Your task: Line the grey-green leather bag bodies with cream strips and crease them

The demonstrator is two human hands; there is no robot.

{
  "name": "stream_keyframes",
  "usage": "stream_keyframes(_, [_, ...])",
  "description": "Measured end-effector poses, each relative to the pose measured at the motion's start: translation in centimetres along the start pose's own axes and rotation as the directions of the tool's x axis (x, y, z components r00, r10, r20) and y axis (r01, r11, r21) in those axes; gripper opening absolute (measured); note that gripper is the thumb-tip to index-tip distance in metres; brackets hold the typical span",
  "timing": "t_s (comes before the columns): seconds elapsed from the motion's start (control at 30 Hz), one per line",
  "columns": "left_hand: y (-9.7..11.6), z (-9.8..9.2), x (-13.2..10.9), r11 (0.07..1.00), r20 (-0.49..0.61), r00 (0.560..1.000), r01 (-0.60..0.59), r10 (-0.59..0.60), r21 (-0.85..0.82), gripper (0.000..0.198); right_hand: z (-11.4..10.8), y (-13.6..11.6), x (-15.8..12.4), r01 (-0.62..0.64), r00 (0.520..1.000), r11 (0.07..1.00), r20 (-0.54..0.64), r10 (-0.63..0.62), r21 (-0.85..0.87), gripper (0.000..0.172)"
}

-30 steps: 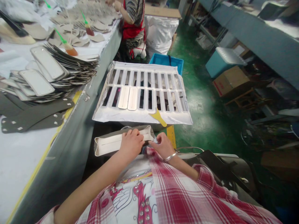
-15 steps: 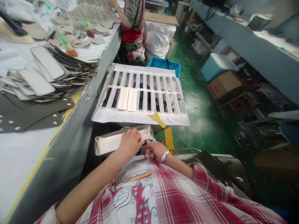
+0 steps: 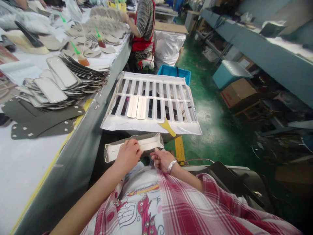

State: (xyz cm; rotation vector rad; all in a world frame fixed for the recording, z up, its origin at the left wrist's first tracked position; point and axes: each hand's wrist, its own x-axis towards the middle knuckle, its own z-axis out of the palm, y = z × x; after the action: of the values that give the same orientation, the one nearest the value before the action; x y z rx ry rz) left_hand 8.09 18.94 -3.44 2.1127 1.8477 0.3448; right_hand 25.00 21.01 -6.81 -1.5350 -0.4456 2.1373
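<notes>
Across my lap lies a grey bag piece (image 3: 151,142) with a long cream panel on top, a dark line along its middle and raised corners. My left hand (image 3: 129,151) is closed over its near edge, fingertips on the cream panel. Beside the piece's right near edge is my right hand (image 3: 162,160), fingers curled and thumb pressed to the forefinger. Whatever it may pinch is too small to make out. Just beyond, a white slotted rack (image 3: 151,127) carries two cream strips (image 3: 137,107) and a yellow scraper (image 3: 167,127).
On the left table (image 3: 29,163) are stacked white-faced panels (image 3: 51,89), grey cut pieces (image 3: 41,120) and glue bottles (image 3: 82,59). A co-worker (image 3: 144,29) stands at its far end. A blue crate (image 3: 183,74) is behind the rack. Dark bags (image 3: 234,182) lie at my right.
My left hand has slid left along the bag piece, and my right hand has come slightly away from its edge. The whole view has shifted a little.
</notes>
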Motion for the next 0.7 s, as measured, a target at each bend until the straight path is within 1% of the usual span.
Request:
stream_keyframes(0.23, [-0.2, 0.2, 0.2, 0.999, 0.0, 1.0, 0.011, -0.011, -0.032, 0.016, 0.9, -0.1, -0.2, -0.028, 0.999, 0.997, -0.037, 0.025, -0.073, 0.033])
stream_keyframes(0.43, [-0.3, 0.4, 0.4, 0.999, -0.002, 1.0, 0.027, -0.027, -0.032, 0.015, 1.6, 0.3, 0.1, -0.023, 1.0, 0.993, -0.009, 0.022, -0.114, 0.036])
stream_keyframes(0.6, [-0.6, 0.2, 0.4, 0.999, 0.007, 1.0, 0.027, -0.027, -0.042, 0.016, 2.3, 0.8, 0.4, -0.033, 0.999, 0.991, 0.024, 0.036, -0.132, 0.038])
stream_keyframes(0.7, [-0.8, -0.2, 0.1, 0.995, 0.025, 1.0, 0.0, 0.003, -0.098, 0.013, 2.7, 0.9, 0.4, -0.041, 0.998, 0.99, 0.039, 0.046, -0.136, 0.037])
